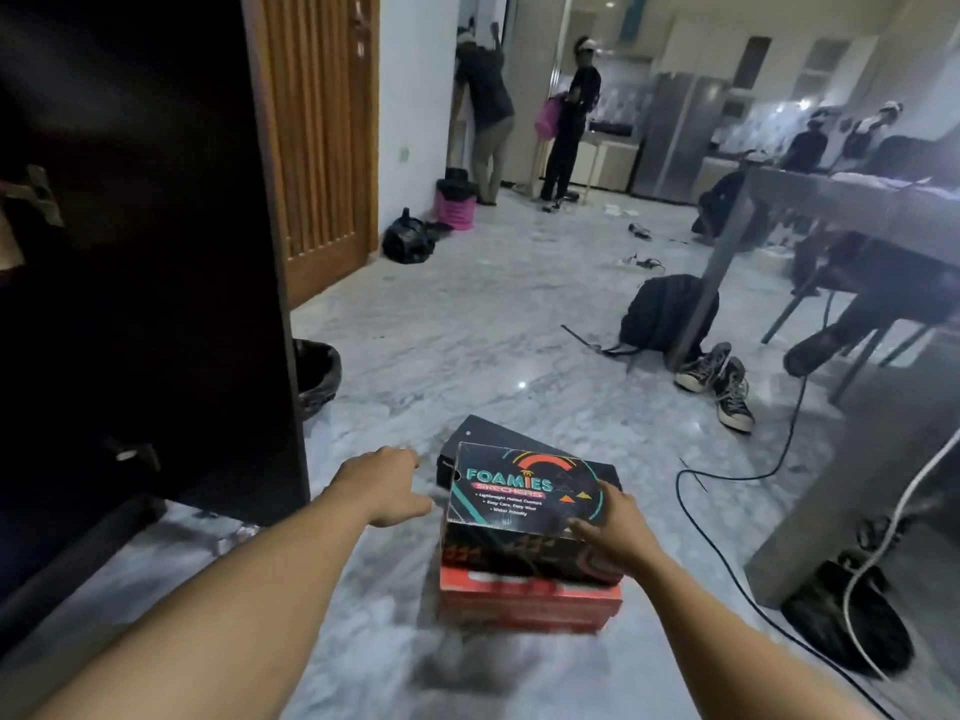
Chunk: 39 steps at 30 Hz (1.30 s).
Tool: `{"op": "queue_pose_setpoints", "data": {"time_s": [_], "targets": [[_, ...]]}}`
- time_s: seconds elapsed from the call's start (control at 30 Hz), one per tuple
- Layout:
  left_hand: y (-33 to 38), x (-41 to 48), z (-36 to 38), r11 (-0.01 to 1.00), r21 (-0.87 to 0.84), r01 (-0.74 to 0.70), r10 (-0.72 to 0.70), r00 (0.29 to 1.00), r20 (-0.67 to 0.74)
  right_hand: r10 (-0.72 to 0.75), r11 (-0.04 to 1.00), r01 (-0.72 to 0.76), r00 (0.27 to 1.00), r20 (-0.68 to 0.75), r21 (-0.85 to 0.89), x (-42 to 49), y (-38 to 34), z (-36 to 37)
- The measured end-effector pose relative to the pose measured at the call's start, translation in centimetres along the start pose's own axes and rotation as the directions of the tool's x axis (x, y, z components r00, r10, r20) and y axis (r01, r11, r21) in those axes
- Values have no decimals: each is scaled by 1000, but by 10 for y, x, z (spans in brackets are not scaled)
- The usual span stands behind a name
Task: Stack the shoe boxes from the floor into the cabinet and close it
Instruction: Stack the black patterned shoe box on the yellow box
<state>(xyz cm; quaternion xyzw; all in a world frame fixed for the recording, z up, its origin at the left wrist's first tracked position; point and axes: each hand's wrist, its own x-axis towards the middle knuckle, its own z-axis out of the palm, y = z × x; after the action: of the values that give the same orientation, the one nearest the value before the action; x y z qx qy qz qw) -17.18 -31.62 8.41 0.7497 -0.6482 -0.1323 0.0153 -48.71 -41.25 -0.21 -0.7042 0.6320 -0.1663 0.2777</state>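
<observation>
A stack of shoe boxes stands on the marble floor in front of me. The top one is a black Foamies box (pixel 519 493) with a teal and red print. It rests on a red box (pixel 530 597). Behind them lies a plain black box (pixel 498 441). My right hand (pixel 610 524) lies on the right near corner of the Foamies box, fingers over its lid edge. Just left of the stack, my left hand (pixel 387 485) hovers with spread fingers, holding nothing. The dark cabinet (pixel 156 283) rises at the left, its inside too dark to make out.
A black basket (pixel 317 374) sits by the cabinet's corner. A backpack (pixel 665 314), sneakers (pixel 722 381) and cables (pixel 727 563) lie near a metal table leg (pixel 711 283) at right. Several people stand far back by a kitchen. A wooden door (pixel 322 137) is behind the cabinet.
</observation>
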Motion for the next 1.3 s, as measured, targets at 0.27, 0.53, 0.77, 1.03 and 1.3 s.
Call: {"op": "queue_pose_setpoints", "data": {"time_s": [0.27,0.53,0.77,1.03,1.3], "targets": [[28,62,86,850,-526,29,14,997,77,158,968,-158,987,20,193,15,65,-15],[9,101,146,780,-623,61,46,987,155,-25,865,9,999,24,501,41,93,15],[10,118,164,747,-663,38,54,992,118,-24,853,49,998,-56,520,43,110,28],[11,84,145,749,-663,3,-18,1000,-16,-54,832,110,992,-118,543,33,79,24],[-45,-3,108,809,-577,113,-172,984,-48,-149,824,180,984,-102,537,-13,13,44]]}}
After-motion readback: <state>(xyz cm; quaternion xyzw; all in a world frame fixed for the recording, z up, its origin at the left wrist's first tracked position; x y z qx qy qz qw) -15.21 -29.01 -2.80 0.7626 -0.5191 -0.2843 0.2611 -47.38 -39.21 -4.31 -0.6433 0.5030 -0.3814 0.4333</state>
